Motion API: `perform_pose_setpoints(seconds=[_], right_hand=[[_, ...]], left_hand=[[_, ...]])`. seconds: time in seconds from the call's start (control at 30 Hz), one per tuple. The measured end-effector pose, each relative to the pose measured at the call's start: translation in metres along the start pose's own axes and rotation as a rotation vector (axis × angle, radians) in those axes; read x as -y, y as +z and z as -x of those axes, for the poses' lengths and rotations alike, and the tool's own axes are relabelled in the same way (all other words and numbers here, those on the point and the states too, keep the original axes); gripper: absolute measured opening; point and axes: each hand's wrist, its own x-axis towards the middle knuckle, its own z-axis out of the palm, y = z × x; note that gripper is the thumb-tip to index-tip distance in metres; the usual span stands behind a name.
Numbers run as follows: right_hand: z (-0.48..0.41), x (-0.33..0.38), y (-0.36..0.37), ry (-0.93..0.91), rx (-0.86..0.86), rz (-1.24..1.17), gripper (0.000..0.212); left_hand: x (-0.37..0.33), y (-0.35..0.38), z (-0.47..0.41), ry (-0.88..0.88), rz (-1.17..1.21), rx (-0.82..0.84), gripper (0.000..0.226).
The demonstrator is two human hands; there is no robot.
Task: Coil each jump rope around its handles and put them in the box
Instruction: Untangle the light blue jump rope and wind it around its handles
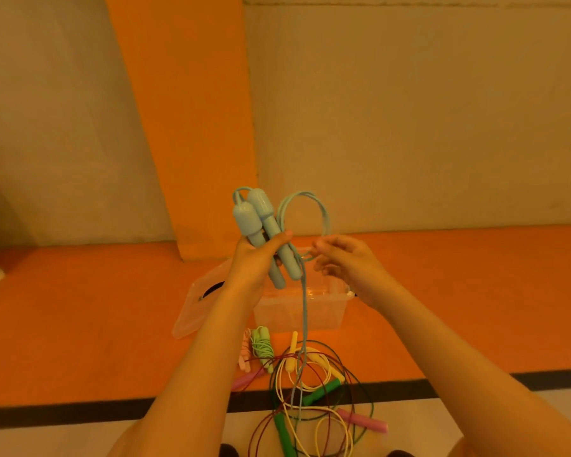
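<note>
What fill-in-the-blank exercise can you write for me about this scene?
1. The left hand grips ____ handles together.
2. The right hand holds a loop of the ____ rope.
3. Seen from the camera, the lid lies to the ____ of the box.

Missing words: two; blue; left

box (297, 316) on floor (80, 324), lid (192, 313) just left — coiled rope (262, 349) right before it, loose ropes (322, 392) nearer, held rope (264, 219) above box
</note>
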Motion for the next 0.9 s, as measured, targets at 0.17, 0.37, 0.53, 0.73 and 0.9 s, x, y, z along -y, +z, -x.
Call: perform_pose_setpoints(seconds=[0.17, 0.37, 0.53, 0.73, 0.9], right_hand=[[0.010, -0.057, -0.007, 0.168, 0.033, 0.322, 0.028], [0.005, -0.105, 0.009, 0.131, 0.042, 0.508, 0.034], [0.000, -0.136, 0.008, 0.150, 0.013, 0.630, 0.010], [0.002, -0.149, -0.004, 0.259, 0.024, 0.612, 0.019], [-0.013, -0.090, 0.004, 0.143, 0.026, 0.322, 0.013]], left_hand=[[-0.001, 0.000, -0.001, 0.008, -0.028, 0.014, 0.011], [0.001, 0.003, 0.004, 0.012, -0.068, 0.060, 0.009], [-0.002, 0.000, 0.005, 0.017, -0.051, 0.034, 0.010], [-0.001, -0.014, -0.001, -0.008, -0.078, -0.083, 0.009], [0.001, -0.023, -0.006, -0.033, -0.073, -0.201, 0.013]])
